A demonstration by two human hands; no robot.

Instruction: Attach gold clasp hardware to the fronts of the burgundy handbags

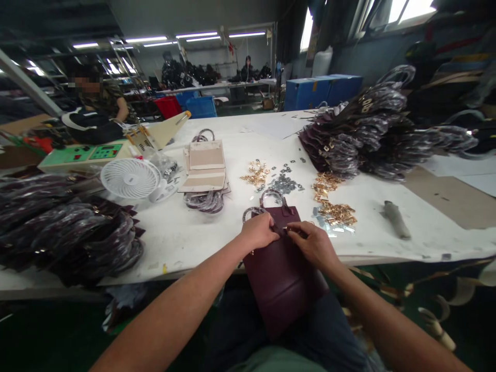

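Observation:
A dark burgundy leather handbag panel [275, 281] lies partly on the table's front edge and partly over my lap. Its plastic-wrapped handles [272, 195] point away from me. My left hand [259, 231] is closed on a dark leather strap tab near the bag's top. Beside it, my right hand [313, 244] pinches a small shiny metal fitting [285, 228] against the tab; its exact shape is too small to tell. Beyond the bag are loose gold fittings [256, 174] and grey metal plates [284, 183]. More gold fittings [337, 213] lie to the right.
Stacks of wrapped bag parts stand at left [70, 227] and right [360, 134]. A white fan [130, 178], a pile of beige-lined panels [204, 164] and a grey cylindrical object [397, 219] are on the white table [186, 243]. A co-worker [101, 95] sits at back left.

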